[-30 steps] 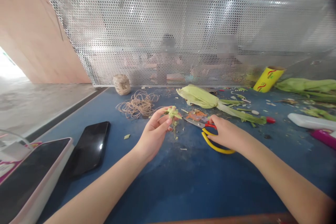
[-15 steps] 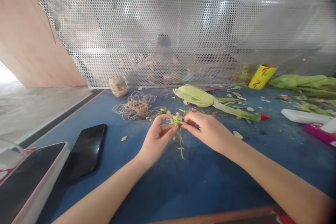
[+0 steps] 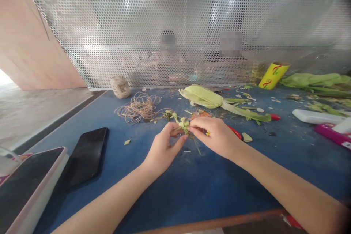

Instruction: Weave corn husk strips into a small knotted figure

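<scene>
1. A small green plant piece (image 3: 184, 124) is held just above the near-middle of the blue surface (image 3: 214, 190), between both hands.
2. By the left hand (image 3: 161, 148) it is pinched from one side, with thumb and fingers brought close together; by the right hand (image 3: 216, 135) it is gripped at the opposite edge in a narrow fingertip pinch.
3. Very little weight is to be expected; it is judged soft, pliable and easily torn, perhaps slightly slick if moist. It is best taken by the bunched middle, with only light pressure put on the loose ends.
4. A knobbly, folded shape is shown, pale green, with thin strands hanging below; finer detail is hidden by the fingers.
5. Beyond the left hand, wiry tan twine (image 3: 139, 106) is heaped in loose loops.
6. Farther off, a smooth, ribbed, leafy corn husk (image 3: 203, 96) is laid on its side, tapering to a narrow stem.
7. A glossy red curved handle (image 3: 236, 131) is partly covered by the right hand.
</scene>
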Tool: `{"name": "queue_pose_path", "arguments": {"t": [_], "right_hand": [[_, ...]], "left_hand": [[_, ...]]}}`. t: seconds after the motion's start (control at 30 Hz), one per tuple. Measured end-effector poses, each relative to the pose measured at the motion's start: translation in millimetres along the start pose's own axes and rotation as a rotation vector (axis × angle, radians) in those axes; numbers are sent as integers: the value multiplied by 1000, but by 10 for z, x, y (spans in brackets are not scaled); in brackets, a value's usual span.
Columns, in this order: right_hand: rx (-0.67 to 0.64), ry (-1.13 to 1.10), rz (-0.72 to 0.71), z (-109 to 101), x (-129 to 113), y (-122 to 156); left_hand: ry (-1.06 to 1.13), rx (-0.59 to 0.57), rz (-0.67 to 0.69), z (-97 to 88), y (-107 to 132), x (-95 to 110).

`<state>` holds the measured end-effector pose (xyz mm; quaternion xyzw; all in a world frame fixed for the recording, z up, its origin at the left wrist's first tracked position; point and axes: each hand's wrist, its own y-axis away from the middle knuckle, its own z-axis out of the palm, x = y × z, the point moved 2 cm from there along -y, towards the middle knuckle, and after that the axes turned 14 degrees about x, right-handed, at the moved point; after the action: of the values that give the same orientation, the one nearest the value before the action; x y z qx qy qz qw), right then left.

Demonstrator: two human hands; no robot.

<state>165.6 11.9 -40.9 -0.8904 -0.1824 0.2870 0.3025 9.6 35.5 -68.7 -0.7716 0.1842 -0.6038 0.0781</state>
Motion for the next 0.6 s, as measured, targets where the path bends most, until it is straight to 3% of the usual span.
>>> {"name": "queue_pose_path", "arguments": {"t": [0.13, 0.23, 0.33, 0.4, 0.43, 0.5, 0.6], "right_hand": [[9, 27, -87, -28, 31, 3], [65, 60, -52, -98, 118, -19], [133, 61, 135, -189, 297, -54], [111, 34, 260, -224, 441, -66], [93, 32, 298, -234, 508, -69], [79, 60, 331, -250, 624, -67], [108, 109, 338, -275, 731, -57]], "left_hand": [[-166, -13, 117, -23, -24, 35], [-298, 9, 166, -146, -109, 68], [-375, 186, 122, -393, -255, 76], [-426, 340, 140, -545, -336, 58], [-474, 349, 145, -581, -359, 34], [-619, 242, 128, -557, -361, -40], [-726, 23, 97, -353, -265, -144]]}}
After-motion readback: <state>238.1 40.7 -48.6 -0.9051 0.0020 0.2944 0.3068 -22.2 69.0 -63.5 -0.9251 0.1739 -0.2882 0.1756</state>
